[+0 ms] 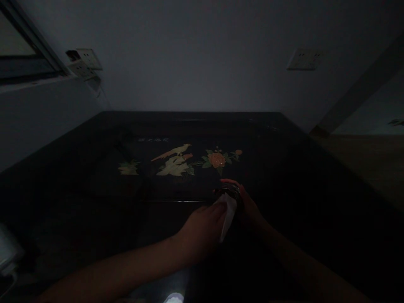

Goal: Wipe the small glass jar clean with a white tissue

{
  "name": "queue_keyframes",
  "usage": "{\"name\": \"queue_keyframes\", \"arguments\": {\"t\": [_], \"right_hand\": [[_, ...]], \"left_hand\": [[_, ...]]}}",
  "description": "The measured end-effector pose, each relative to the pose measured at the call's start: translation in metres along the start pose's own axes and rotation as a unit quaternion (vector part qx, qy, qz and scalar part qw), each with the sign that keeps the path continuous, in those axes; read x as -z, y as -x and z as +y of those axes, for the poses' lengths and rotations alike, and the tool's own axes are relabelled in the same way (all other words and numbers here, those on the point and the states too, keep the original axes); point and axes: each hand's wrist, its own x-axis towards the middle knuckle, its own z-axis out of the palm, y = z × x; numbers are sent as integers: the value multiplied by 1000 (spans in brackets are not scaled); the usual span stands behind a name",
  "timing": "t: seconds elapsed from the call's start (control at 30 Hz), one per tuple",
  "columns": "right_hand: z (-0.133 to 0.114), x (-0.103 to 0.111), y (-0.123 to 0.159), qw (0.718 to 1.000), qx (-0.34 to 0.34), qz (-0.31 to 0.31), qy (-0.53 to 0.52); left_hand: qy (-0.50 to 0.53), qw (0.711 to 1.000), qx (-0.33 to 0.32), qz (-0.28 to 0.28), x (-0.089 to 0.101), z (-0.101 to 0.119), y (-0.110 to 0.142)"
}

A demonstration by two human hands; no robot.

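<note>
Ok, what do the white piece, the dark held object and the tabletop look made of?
White piece: thin, matte paper or cloth, hanging in a soft flap; too dim to say which. Dark held object: glossy, possibly glass or plastic, given its glints. Tabletop: dark, polished, perhaps lacquered wood or glass; thin bright lines glint across it.

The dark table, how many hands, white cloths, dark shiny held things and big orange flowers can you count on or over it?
Hands: 2, left hand and right hand
White cloth, maybe tissue: 1
Dark shiny thing, held: 1
Big orange flower, in the table's picture: 1
Total: 5
</note>
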Motion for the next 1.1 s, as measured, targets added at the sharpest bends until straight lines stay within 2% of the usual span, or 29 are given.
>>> {"name": "queue_keyframes", "arguments": {"t": [0.13,0.23,0.43,0.63,0.73,0.87,0.93,1.0,1.07,1.1], "right_hand": [[4,2,-2,1000,14,-4,-11],[8,5,-4,1000,17,-9,-19],[8,6,-3,1000,15,2,-16],[4,3,-1,1000,16,-3,-22],[5,4,-1,1000,27,2,2],[3,3,0,1000,12,1,13],[2,1,0,1000,-1,4,13],[2,1,0,1000,-5,3,8],[2,0,0,1000,-1,1,1],[2,0,0,1000,1,0,-3]], "left_hand": [[-150,988,-15,27,2,-3,2],[-201,979,-10,31,4,-6,2],[-188,982,-25,20,7,-9,2],[-165,985,-38,20,1,-5,2],[-103,994,-29,9,-2,-1,1],[58,998,2,0,2,3,3],[174,984,27,-1,7,5,4],[288,956,54,-5,11,5,5],[349,935,59,-6,14,5,5],[346,936,57,-2,15,5,5]]}}
